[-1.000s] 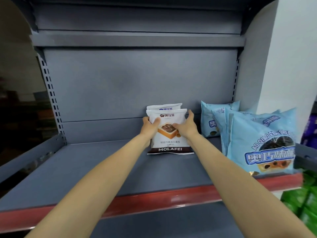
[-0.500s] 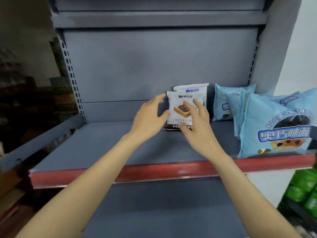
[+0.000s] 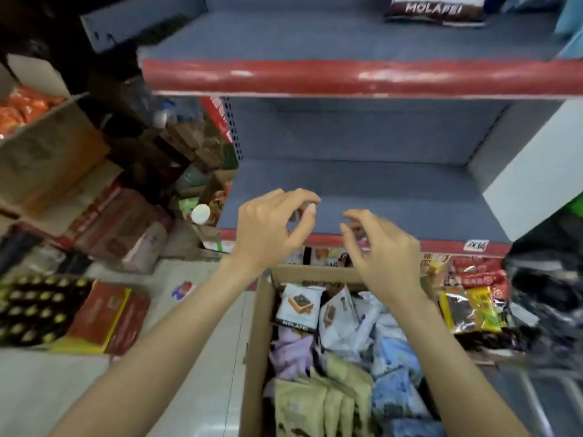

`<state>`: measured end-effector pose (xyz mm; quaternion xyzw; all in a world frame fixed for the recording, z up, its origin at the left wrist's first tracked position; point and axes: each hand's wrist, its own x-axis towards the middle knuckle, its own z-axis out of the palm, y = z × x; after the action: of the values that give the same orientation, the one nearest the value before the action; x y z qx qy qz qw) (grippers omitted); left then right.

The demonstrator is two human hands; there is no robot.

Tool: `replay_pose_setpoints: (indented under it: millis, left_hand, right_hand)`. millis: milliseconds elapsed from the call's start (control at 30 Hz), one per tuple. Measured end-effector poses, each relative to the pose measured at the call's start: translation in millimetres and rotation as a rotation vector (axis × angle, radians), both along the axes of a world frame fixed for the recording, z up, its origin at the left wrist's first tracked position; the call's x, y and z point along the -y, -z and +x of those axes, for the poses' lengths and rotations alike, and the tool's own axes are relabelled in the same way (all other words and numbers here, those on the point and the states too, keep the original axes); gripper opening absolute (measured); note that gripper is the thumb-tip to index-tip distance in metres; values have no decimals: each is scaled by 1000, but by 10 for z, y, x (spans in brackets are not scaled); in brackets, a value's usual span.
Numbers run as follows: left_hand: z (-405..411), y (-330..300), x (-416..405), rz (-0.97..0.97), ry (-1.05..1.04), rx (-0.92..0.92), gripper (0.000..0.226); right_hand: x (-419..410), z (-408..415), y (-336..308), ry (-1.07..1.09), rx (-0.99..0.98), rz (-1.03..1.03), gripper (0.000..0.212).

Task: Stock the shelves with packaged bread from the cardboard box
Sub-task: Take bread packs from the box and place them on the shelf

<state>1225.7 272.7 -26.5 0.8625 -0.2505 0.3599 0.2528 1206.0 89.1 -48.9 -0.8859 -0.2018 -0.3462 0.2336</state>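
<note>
Left of both hands, brown cartons and a tray of dark bottles (image 3: 34, 310) sit on the floor. The left hand (image 3: 268, 230) and right hand (image 3: 383, 255) hang side by side, empty, fingers loosely curled. Just below them the open brown cardboard box (image 3: 257, 342) holds packaged bread, a white MOLAFEI bread packet (image 3: 298, 307) uppermost; above them another white-and-brown MOLAFEI packet (image 3: 437, 9) stands on the grey metal shelf with a red front edge (image 3: 347, 77).

"MOLAFEI" reads on two items — the bread pack on the upper shelf (image 3: 434, 9) and the white pack in the cardboard box (image 3: 296, 305). Shelf-edge tag (image 3: 475, 246) illegible.
</note>
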Motion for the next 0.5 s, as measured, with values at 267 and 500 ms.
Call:
replay_pose_setpoints:
  millis: [267, 500]
  left_hand:
    - [-632, 1581, -370, -33, -251, -920, 24]
    - [-514, 2794, -215, -203, -282, -1267, 36]
  right_hand:
    - [204, -557, 1695, 36, -940, -168, 23]
    - [334, -496, 2641, 285, -1275, -17, 52]
